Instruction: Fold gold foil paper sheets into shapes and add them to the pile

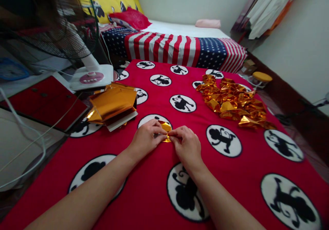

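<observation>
Between my two hands is a small piece of gold foil paper [166, 127], partly hidden by my fingers. My left hand [150, 134] pinches its left side, thumb and fingers together. From the right, my right hand [187, 142] pinches the same piece, and the fingertips of both hands nearly meet over it. Beyond my left hand lies a stack of flat gold foil sheets [111, 101], some with pale undersides. To the far right sits a heap of folded gold foil pieces [231, 101].
A red cloth [154, 195] with white circles and black figures covers the table. At the left stands a fan [91, 74] beside a dark red panel [46, 103] and a white cable [38, 134]. Behind is a bed [174, 48]; a yellow-topped stool [262, 76] stands right.
</observation>
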A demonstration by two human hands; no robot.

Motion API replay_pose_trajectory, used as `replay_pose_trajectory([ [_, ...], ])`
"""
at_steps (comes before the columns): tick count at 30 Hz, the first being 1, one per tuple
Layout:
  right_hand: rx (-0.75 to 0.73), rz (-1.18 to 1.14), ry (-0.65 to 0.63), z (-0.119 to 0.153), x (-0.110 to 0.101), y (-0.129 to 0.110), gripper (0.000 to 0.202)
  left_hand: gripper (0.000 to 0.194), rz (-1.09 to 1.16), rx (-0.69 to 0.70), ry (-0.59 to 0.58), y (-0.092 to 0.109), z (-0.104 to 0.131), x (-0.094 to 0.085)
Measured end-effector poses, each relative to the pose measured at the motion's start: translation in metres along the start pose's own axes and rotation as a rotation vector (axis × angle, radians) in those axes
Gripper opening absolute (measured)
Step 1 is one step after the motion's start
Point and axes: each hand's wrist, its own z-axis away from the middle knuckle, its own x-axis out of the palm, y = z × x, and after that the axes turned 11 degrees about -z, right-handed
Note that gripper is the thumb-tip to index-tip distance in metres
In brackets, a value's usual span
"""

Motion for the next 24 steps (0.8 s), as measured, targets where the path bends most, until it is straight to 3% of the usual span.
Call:
replay_pose_trajectory([
  [14,-0.027,0.001,-0.036,0.001,-0.002,0.002,0.015,0.007,0.038,-0.023,-0.008,0.003,0.0,-0.002],
  [24,-0.04,0.024,-0.037,0.004,-0.003,0.0,0.016,0.017,0.087,0.028,-0.117,-0.007,-0.003,-0.007],
])
